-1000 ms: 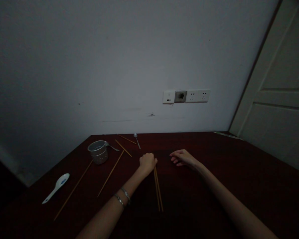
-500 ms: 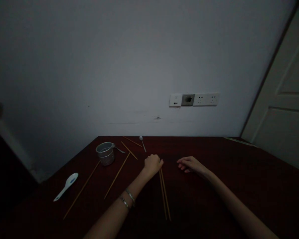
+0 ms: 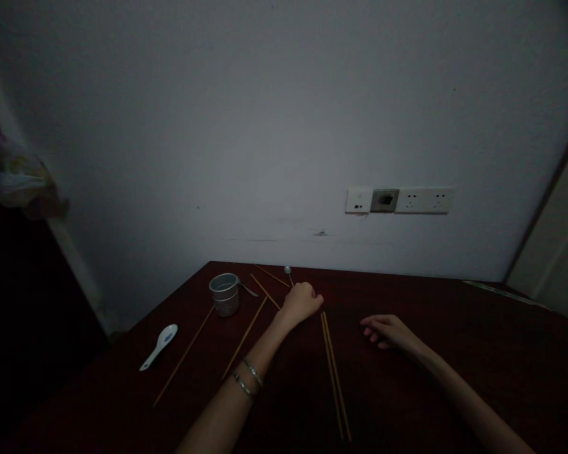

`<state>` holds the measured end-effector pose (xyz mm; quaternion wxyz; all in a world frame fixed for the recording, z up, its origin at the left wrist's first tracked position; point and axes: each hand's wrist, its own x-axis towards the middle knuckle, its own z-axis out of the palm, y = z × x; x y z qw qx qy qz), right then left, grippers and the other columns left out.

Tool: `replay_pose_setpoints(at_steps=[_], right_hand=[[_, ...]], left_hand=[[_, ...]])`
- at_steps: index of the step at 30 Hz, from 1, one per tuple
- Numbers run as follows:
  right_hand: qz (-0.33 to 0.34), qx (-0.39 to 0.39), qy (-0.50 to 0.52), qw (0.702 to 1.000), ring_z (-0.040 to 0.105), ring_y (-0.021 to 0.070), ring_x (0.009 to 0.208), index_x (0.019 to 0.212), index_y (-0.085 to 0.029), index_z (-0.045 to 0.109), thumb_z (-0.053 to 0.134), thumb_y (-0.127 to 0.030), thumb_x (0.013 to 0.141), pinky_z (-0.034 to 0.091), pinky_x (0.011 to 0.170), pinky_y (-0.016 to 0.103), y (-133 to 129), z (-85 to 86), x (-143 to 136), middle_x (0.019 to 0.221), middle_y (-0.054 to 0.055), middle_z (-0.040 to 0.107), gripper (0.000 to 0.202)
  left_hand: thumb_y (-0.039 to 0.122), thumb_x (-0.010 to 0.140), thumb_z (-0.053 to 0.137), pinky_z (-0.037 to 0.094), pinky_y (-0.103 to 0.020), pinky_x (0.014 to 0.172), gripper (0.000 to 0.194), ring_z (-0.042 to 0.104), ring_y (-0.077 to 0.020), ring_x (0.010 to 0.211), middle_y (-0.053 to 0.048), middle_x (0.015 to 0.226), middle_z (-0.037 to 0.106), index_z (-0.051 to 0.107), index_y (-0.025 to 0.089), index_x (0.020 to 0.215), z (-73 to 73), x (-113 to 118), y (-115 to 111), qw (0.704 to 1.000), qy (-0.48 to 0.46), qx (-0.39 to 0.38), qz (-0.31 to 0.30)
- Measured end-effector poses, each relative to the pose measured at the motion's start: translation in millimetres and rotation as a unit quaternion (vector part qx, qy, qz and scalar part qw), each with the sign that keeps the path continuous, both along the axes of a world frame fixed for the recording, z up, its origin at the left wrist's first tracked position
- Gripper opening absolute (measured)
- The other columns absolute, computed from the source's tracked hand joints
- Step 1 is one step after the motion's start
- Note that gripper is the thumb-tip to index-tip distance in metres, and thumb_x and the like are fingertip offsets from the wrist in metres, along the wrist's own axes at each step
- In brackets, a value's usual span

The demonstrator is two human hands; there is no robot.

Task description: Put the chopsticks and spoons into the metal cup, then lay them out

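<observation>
My left hand (image 3: 303, 302) is over the table's middle, beside the upper ends of two chopsticks (image 3: 334, 372) lying side by side. Its fingers curl downward and are mostly hidden, next to the handle of a small metal spoon (image 3: 288, 271). My right hand (image 3: 383, 330) rests at the right with loosely bent fingers and holds nothing. Left of my left hand, several more chopsticks lie scattered, one (image 3: 184, 356) near a white ceramic spoon (image 3: 161, 345). A metal cup (image 3: 224, 296) stands upright behind them, with another metal spoon (image 3: 248, 289) at its right side.
The dark red table (image 3: 421, 391) meets a pale wall holding a row of sockets (image 3: 423, 200). A flat strip (image 3: 504, 294) lies along the back right edge. A plastic bag (image 3: 19, 173) hangs at the far left.
The view has shifted, so the scene sits further right. My left hand has left the tops of the two chopsticks and moved left and back, toward the small metal spoon. My right hand stays similarly posed.
</observation>
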<state>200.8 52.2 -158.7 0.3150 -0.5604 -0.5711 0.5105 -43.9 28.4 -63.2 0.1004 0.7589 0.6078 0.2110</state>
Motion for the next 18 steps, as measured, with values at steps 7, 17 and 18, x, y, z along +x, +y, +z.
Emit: replay_pose_setpoints(at_steps=[7,17,18], right_hand=[[0.023,0.085,-0.002,0.996,0.054,0.0089,0.052,0.091,-0.014,0.06,0.049,-0.032,0.078,0.042,0.041,0.017,-21,41.5,-36,0.069,0.005,0.061,0.025],[0.227,0.132,0.021,0.965,0.054,0.0082,0.053,0.09,-0.012,0.06,0.05,-0.037,0.077,0.041,0.041,0.016,-59,80.3,-161,0.068,0.004,0.061,0.031],[0.235,0.133,0.018,0.963,0.054,0.0079,0.052,0.09,-0.012,0.06,0.05,-0.036,0.077,0.041,0.04,0.016,-57,77.9,-170,0.068,0.004,0.061,0.029]], left_hand=[[0.037,0.078,0.042,0.035,-0.022,0.056,0.035,0.051,-0.0123,0.059,-0.005,0.063,0.062,0.065,0.012,0.068,104.5,-55,-64,0.977,-0.108,0.184,0.022],[0.03,0.068,0.048,0.029,-0.019,0.038,0.024,0.044,-0.0083,0.039,-0.005,0.06,0.061,0.061,0.011,0.074,105.5,-265,-19,0.952,-0.117,0.079,0.272],[0.029,0.068,0.049,0.029,-0.019,0.037,0.022,0.044,-0.0086,0.039,-0.006,0.06,0.061,0.061,0.01,0.072,93.5,-274,-14,0.954,-0.106,0.04,0.278]])
